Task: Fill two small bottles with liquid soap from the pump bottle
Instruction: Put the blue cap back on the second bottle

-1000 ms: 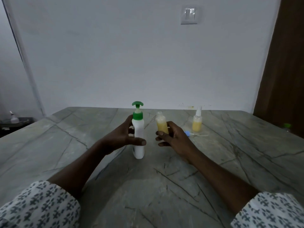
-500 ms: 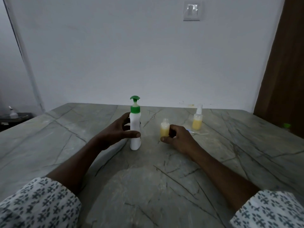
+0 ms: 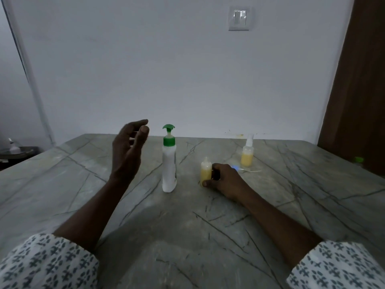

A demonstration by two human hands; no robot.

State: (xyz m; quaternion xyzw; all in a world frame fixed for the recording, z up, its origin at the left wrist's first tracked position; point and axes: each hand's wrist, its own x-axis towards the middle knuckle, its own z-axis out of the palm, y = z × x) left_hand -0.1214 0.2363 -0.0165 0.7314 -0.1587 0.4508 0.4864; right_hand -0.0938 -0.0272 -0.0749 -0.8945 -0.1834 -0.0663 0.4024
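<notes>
The right grip [image 3: 224, 180] is curled round an uncapped small bottle [image 3: 205, 172], partly full of yellow soap, standing on the table [image 3: 187, 236] just right of the pump bottle [image 3: 169, 163]. The left grip [image 3: 127, 151] hovers open and empty beside the pump head [image 3: 168, 127]. With a capped bottle [image 3: 247, 156] of soap standing farther back, the second fill seems in hand: next, bring the neck under the spout and press.

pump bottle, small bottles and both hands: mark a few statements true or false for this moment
1. The left hand grips the pump bottle. False: it hovers open beside it, touching nothing.
2. The right hand holds the near small bottle, which stands on the table. True.
3. The pump bottle lies on its side. False: it stands upright.
4. The far small bottle has a white spray top and yellow liquid inside. True.
</notes>
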